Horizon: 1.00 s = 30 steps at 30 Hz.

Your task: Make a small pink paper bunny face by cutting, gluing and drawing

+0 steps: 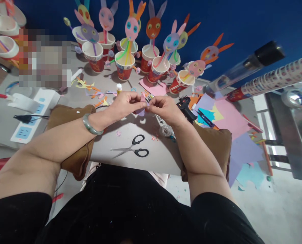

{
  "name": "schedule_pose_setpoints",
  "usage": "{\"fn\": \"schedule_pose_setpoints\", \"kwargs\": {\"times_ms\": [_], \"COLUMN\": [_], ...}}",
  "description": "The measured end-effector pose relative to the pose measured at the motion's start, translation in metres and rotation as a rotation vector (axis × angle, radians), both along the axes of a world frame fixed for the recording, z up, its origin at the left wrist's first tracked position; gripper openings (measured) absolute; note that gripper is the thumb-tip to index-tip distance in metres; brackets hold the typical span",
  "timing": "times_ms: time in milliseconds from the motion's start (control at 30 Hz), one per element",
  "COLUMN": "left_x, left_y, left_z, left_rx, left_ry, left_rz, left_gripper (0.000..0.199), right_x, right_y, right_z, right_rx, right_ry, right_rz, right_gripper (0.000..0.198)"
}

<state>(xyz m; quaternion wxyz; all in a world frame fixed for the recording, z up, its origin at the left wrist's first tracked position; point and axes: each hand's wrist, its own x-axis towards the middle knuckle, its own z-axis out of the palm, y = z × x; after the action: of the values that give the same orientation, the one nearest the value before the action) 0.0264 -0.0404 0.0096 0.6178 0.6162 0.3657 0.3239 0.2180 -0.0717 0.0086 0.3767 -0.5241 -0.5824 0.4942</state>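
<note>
Both hands meet over the middle of the table, fingertips nearly touching. My left hand (126, 105) is pinched on a small pink and purple paper piece (141, 110), whose lower part hangs below the fingers. From the other side, my right hand (164, 108) pinches the same paper at its right edge; the fingers partly hide it. Black-handled scissors (130, 149) lie partly spread on the table below the hands. A tape roll in a clear dispenser (165, 130) lies under my right hand. Just beyond my left hand stands a glue stick (119, 88).
Several red paper cups (124, 67) with paper rabbit heads line the blue wall. Brown cushions (72, 118) lie under both forearms. A black glue gun (187, 108), dark snips (205, 118) and coloured paper sheets (233, 117) lie right; a power strip (31, 118) lies left.
</note>
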Motion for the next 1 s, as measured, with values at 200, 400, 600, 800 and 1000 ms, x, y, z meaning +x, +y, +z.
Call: {"fn": "schedule_pose_setpoints", "kwargs": {"times_ms": [200, 400, 600, 800, 1000], "left_x": [-0.004, -0.010, -0.007, -0.003, -0.002], "left_y": [0.006, 0.018, 0.021, 0.017, 0.012], "left_z": [0.004, 0.005, 0.001, 0.005, 0.013], "left_rx": [0.094, 0.188, 0.102, -0.047, -0.159], "left_ry": [-0.065, -0.098, -0.153, -0.229, -0.213], "left_rz": [0.145, 0.279, 0.290, 0.294, 0.252], "left_gripper": [0.017, 0.023, 0.021, 0.021, 0.024], "right_x": [0.007, 0.020, 0.003, -0.025, -0.034], "right_y": [0.002, 0.015, 0.039, 0.056, 0.066], "right_z": [0.003, -0.011, -0.030, -0.018, -0.018], "right_rx": [0.137, 0.244, 0.169, 0.086, -0.030], "right_ry": [-0.114, -0.414, -0.569, -1.016, -1.097], "right_rz": [-0.093, -0.158, -0.053, 0.097, 0.130], "right_gripper": [0.026, 0.003, 0.005, 0.010, 0.008]}}
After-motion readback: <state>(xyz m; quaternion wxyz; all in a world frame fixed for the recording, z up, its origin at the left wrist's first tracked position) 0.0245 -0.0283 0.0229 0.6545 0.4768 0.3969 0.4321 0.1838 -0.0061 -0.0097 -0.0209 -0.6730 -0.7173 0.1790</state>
